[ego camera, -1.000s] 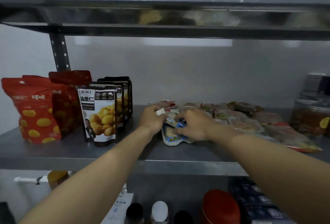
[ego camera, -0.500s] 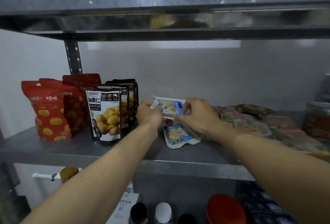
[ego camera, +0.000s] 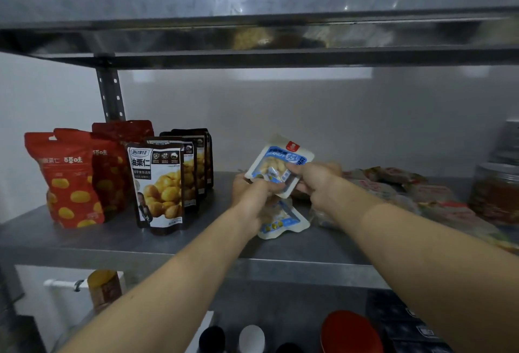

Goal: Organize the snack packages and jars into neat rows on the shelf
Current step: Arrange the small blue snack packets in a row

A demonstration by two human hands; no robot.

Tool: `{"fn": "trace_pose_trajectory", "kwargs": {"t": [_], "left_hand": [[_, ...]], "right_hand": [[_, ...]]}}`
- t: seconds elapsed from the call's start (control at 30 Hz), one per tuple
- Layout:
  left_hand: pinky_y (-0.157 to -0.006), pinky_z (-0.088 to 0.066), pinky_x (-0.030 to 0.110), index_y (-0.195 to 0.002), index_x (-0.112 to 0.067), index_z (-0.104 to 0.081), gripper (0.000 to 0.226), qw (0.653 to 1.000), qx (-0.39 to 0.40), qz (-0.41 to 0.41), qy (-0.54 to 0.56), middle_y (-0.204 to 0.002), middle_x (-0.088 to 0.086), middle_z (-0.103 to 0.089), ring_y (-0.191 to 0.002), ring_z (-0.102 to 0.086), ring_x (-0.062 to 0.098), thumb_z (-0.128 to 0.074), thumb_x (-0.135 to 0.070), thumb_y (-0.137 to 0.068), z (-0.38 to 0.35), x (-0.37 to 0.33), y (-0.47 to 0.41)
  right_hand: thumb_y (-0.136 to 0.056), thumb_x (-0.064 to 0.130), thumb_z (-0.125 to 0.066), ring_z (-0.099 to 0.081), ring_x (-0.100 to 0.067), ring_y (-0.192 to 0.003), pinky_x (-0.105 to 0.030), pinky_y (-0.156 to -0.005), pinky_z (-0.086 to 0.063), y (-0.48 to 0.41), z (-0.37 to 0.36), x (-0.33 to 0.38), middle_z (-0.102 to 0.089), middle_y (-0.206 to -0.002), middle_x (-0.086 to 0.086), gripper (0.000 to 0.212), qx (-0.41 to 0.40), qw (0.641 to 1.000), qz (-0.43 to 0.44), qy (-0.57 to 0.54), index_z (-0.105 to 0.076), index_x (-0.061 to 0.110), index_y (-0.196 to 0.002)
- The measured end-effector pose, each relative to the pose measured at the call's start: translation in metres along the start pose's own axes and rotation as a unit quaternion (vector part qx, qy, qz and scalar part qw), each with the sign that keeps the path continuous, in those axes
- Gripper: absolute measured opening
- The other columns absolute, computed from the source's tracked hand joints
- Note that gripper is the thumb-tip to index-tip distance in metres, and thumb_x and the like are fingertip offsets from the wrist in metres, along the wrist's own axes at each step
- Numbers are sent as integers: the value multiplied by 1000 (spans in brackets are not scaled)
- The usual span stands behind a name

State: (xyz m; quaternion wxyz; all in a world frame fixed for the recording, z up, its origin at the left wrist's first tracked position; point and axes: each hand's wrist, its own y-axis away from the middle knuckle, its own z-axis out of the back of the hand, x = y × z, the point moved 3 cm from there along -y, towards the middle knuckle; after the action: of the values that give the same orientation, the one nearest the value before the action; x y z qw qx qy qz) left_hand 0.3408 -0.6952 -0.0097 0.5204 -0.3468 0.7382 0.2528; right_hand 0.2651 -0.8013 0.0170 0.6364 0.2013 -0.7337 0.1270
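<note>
Steel shelf [ego camera: 196, 243] at chest height, with a pale wall behind it, runs across the middle of the frame. I hold a blue-and-white peanut packet [ego camera: 280, 160] just right of centre, above the shelf, tilted with its printed face toward me. My left hand [ego camera: 252, 198] grips its lower left edge, fingers curled under and thumb on top. My right hand [ego camera: 317, 184] pinches its lower right corner.

I count two of these blue packets: the one I hold, and a second packet [ego camera: 286, 222] lying flat on the shelf just below my left hand. At the left stand red pouches [ego camera: 70, 181], at least three, and beside them black chestnut pouches [ego camera: 157, 184], at least three in a file running front to back. At the right lies a loose heap of flat packets [ego camera: 393, 184], too blurred to count, and at the right edge one jar [ego camera: 497, 195].

A second ago both hands were down on the heap. Half a second ago the packet was lower and lay level between them; now it is raised and turned up on end. The pouches have not moved.
</note>
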Motion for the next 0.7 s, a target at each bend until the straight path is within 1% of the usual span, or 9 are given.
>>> {"fn": "trace_pose_trajectory", "kwargs": {"t": [0.07, 0.2, 0.27, 0.3, 0.4, 0.47, 0.53, 0.6, 0.7], "left_hand": [[-66, -60, 43, -111, -11, -52, 45, 999, -10, -14, -51, -95, 16, -71, -83, -70, 31, -75, -9, -72, 3, -3, -2], [-59, -48, 30, -96, -8, -63, 17, 987, -35, -56, -146, -90, 9, -70, -75, -65, 21, -64, -23, -88, 12, -7, -16], [-63, -50, 32, -83, -4, -66, 19, 963, -40, -97, -249, -81, 8, -70, -69, -63, 19, -61, -21, -91, 16, -7, -23], [-70, -53, 35, -82, -1, -67, 20, 944, -50, -124, -300, -81, 9, -70, -73, -64, 20, -60, -18, -90, 19, -8, -25], [-83, -51, 35, -82, -1, -71, 21, 899, -61, -175, -397, -88, 9, -72, -80, -60, 17, -57, -15, -91, 23, -11, -31], [-82, -51, 33, -82, -5, -71, 20, 883, -52, -184, -428, -89, 7, -72, -81, -60, 16, -55, -14, -91, 26, -13, -38], [-79, -51, 32, -82, -6, -69, 18, 867, -50, -192, -456, -88, 6, -71, -84, -62, 18, -56, -15, -91, 28, -15, -44], [-75, -49, 31, -83, -7, -69, 17, 856, -49, -204, -472, -86, 6, -70, -86, -63, 21, -55, -15, -91, 29, -18, -51], [-83, -50, 32, -98, -10, -69, 19, 838, -6, -205, -505, -104, 7, -70, -96, -62, 22, -53, -18, -93, 28, -20, -60]], "right_hand": [[-73, -4, -80, -73, -31, -77, -48, -75, -61, -3, 8, 4, -73, -87, -18, 26, -1, 1000, 7, 22, -67, -4, -95], [-75, -5, -78, -73, -35, -78, -54, -75, -59, -6, 18, 5, -73, -89, -21, 25, 24, 993, 6, 117, -65, -3, -97], [-77, -7, -76, -73, -35, -81, -53, -76, -59, -6, 19, 3, -72, -93, -22, 28, 51, 984, -6, 171, -64, -5, -103], [-77, -7, -76, -73, -35, -82, -52, -77, -59, -5, 18, 2, -72, -96, -22, 33, 64, 979, -13, 193, -63, -5, -107], [-71, -2, -81, -71, -31, -89, -46, -81, -60, 0, 15, 4, -70, -101, -18, 47, 93, 954, -17, 285, -60, -4, -114], [-72, 3, -84, -68, -24, -83, -38, -80, -60, 6, 13, 9, -69, -95, -13, 37, 95, 932, -1, 350, -62, 0, -101], [-72, 10, -85, -62, -19, -72, -31, -65, -56, 11, 12, 15, -64, -88, -8, 31, 90, 911, 17, 401, -57, 6, -85], [-71, 15, -87, -59, -19, -71, -26, -55, -49, 10, 10, 19, -61, -88, -6, 32, 85, 892, 38, 442, -57, 8, -79], [-69, 16, -87, -64, -23, -82, -27, -63, -51, 1, 6, 25, -66, -94, -8, 32, 56, 878, 78, 469, -67, 3, -90]]}}
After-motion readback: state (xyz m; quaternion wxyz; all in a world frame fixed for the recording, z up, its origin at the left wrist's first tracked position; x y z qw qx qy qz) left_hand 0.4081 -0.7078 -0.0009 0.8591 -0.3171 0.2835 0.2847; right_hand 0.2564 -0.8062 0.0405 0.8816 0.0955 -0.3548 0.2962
